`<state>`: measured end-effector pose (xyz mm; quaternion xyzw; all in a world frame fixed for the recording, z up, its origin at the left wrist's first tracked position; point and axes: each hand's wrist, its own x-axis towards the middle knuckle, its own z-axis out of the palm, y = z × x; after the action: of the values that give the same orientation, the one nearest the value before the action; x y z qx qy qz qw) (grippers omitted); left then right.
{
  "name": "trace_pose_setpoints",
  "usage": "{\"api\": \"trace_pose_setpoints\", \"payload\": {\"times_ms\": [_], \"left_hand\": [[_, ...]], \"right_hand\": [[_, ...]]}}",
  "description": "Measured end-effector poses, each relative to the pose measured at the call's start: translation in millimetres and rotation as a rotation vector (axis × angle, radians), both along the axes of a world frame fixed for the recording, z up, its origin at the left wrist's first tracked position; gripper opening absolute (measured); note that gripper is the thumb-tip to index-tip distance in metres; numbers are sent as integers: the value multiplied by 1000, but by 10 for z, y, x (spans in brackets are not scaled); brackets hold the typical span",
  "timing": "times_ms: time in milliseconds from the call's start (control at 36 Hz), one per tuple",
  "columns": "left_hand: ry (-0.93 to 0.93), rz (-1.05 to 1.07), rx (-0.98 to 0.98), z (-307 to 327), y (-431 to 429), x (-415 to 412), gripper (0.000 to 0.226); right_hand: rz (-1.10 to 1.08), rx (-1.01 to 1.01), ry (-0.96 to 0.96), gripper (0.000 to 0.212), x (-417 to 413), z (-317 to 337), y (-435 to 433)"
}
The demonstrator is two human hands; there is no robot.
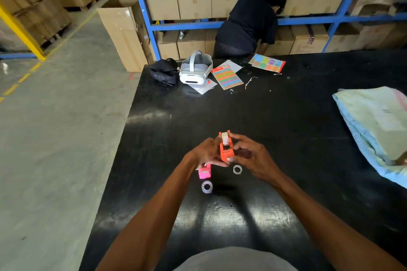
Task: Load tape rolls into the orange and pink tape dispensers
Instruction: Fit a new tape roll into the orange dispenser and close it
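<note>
So we've got both hands clamped on the orange dispenser (225, 148), lifted just over the bench (286, 127): left hand (207, 153) cupping its left side, right hand (246, 156) pinching the right side and near end. Its long axis runs away from us, and a pale roll (225, 138) sits up top at the far end. Just below the left hand lies the pink dispenser (204, 172), with a spare roll (207, 186) right beside it, nearer us. We'd guess the left hand reaches that one soonest.
</note>
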<state>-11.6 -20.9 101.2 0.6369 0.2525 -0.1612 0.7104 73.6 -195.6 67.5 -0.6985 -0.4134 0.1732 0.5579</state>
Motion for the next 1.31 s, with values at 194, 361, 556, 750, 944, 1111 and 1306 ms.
{"api": "trace_pose_setpoints", "payload": {"times_ms": [194,361,556,750,944,1111,1306], "left_hand": [[-2,129,-12,-24,9,19,54],[1,123,38,-42,6,52,58],[-42,88,-30,-70,5,-19,54],[-67,39,-41,-77,65,-146,45],[-64,171,-160,-216,-3,-127,43],[-54,291,-303,-282,-153,-122,47],[-22,470,-319,-266,-299,-56,59]], "right_hand": [[-158,-72,43,55,-290,45,47],[-372,-232,1,70,-517,1,168],[-611,-276,-377,41,-580,26,260],[-447,-361,-329,53,-613,-24,211],[-350,-425,-315,22,-443,57,128],[-209,-385,-332,27,-205,193,152],[-109,-491,-511,31,-72,358,274]]}}
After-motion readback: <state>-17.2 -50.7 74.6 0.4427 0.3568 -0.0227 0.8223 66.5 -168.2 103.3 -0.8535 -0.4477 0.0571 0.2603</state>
